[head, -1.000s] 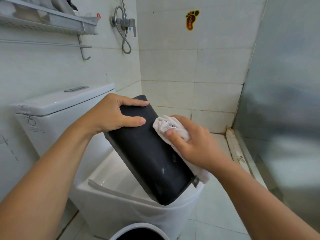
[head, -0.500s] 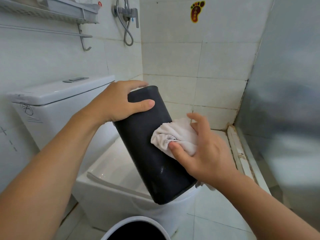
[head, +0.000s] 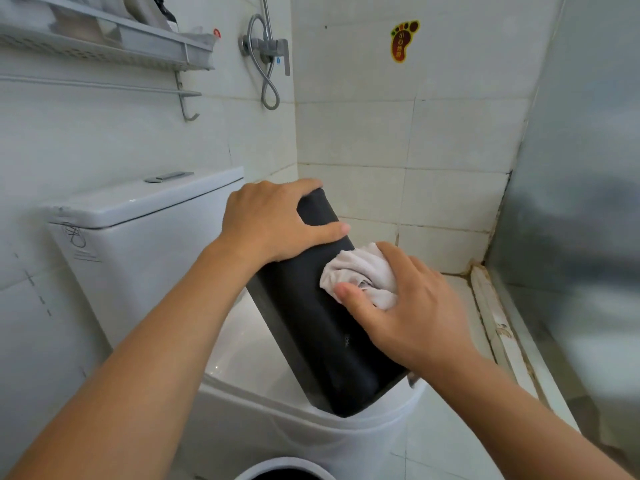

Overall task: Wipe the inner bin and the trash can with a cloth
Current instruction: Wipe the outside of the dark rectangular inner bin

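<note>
Gripping the upper end of the black inner bin (head: 311, 327), the left hand (head: 266, 226) curls over its edge; the right hand (head: 412, 313) pinches a bunched white cloth (head: 360, 271) against the bin's side. Tilted, the bin rests its lower end on the open toilet (head: 263, 396), cistern (head: 138, 216) behind, the trash can (head: 284, 471) rim showing below, a foot sticker (head: 403, 39) on the tiles
</note>
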`<state>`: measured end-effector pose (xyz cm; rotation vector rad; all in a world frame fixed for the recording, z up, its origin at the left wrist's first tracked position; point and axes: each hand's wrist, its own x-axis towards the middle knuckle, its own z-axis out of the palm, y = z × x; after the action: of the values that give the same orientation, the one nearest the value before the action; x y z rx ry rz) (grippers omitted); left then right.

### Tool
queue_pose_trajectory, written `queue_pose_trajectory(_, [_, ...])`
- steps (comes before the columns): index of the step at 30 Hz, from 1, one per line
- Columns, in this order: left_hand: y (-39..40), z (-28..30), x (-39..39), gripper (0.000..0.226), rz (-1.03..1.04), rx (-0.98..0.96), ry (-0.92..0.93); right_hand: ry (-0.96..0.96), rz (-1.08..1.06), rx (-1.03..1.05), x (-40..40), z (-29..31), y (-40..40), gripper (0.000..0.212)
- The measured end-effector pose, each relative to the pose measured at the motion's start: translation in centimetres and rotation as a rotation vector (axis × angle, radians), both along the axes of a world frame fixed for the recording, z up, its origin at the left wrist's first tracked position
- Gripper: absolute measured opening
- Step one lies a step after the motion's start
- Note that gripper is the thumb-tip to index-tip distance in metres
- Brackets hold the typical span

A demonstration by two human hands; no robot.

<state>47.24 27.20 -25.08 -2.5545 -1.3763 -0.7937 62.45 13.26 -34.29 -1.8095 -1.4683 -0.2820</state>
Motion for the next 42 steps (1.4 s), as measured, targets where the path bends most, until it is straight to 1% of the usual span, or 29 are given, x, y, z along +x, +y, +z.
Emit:
queue_pose_trajectory(2, [0.4,0.0,-0.2,0.086,-0.004,-0.023,-0.022,-0.037,0.027,0.019,0.2,0.1,0.3,0.065])
queue_pose_trajectory(4, [0.7,0.0,-0.4,0.082,-0.02,-0.044,-0.052,-0.127,0.068,0.086,0.3,0.0,-0.2,0.059])
queue_pose_trajectory(7, [1.1,0.0,-0.6,0.079,-0.049,-0.059,-0.071,-0.348,0.154,0.156,0.5,-0.5,-1.7,0.058])
queue_pose_trajectory(9, [1.2,0.0,-0.8,0.078,-0.077,-0.058,-0.064,-0.448,0.208,0.132,0.6,-0.4,-2.3,0.058])
queue_pose_trajectory(11, [1.3,-0.1,-0.9,0.08,-0.092,-0.057,-0.065,-0.455,0.199,0.099,1.0,0.8,-1.8,0.055])
queue_pose_trajectory(14, [1.5,-0.1,-0.9,0.083,-0.107,-0.042,-0.079,-0.329,0.144,0.097,1.4,3.3,0.5,0.053])
queue_pose_trajectory(15, [1.6,-0.1,-0.9,0.082,-0.112,-0.041,-0.083,-0.325,0.141,0.09,1.5,3.7,1.2,0.052])
queue_pose_trajectory(17, [2.1,0.0,-1.0,0.08,-0.117,-0.067,-0.098,-0.384,0.181,0.092,1.4,3.2,1.8,0.052])
queue_pose_trajectory(20, [2.9,-0.1,-1.4,0.078,-0.142,-0.131,-0.111,-0.509,0.327,0.111,1.0,2.0,0.5,0.05])
queue_pose_trajectory(23, [3.3,0.0,-0.9,0.077,-0.172,-0.143,-0.088,-0.675,0.472,0.08,1.3,2.0,-0.5,0.051])
queue_pose_trajectory(25, [3.3,0.2,-0.3,0.076,-0.189,-0.144,-0.072,-0.76,0.531,0.048,1.5,2.2,-0.6,0.051])
queue_pose_trajectory(27, [3.1,0.4,0.0,0.073,-0.208,-0.134,-0.064,-0.765,0.517,0.041,1.5,2.6,-0.1,0.051])
queue_pose_trajectory(30, [2.6,0.6,0.8,0.068,-0.226,-0.092,-0.041,-0.656,0.358,0.082,1.4,4.0,1.5,0.052])
queue_pose_trajectory(32, [2.5,0.6,1.4,0.069,-0.22,-0.073,-0.024,-0.596,0.252,0.098,1.6,4.4,2.5,0.055])
queue_pose_trajectory(33, [2.5,0.7,1.6,0.07,-0.214,-0.073,-0.024,-0.584,0.232,0.101,1.6,4.1,2.4,0.055])
queue_pose_trajectory(35, [2.8,0.6,1.7,0.072,-0.197,-0.085,-0.041,-0.614,0.288,0.092,1.8,2.8,1.0,0.051])
queue_pose_trajectory(38, [3.1,0.5,1.4,0.076,-0.171,-0.113,-0.057,-0.69,0.463,0.023,2.0,1.0,-2.1,0.05])
queue_pose_trajectory(40, [2.9,0.5,1.3,0.078,-0.163,-0.107,-0.052,-0.686,0.446,0.01,2.3,1.2,-1.9,0.049])
queue_pose_trajectory(42, [2.7,0.7,1.4,0.079,-0.158,-0.093,-0.039,-0.59,0.331,0.033,2.6,2.2,-0.4,0.049])
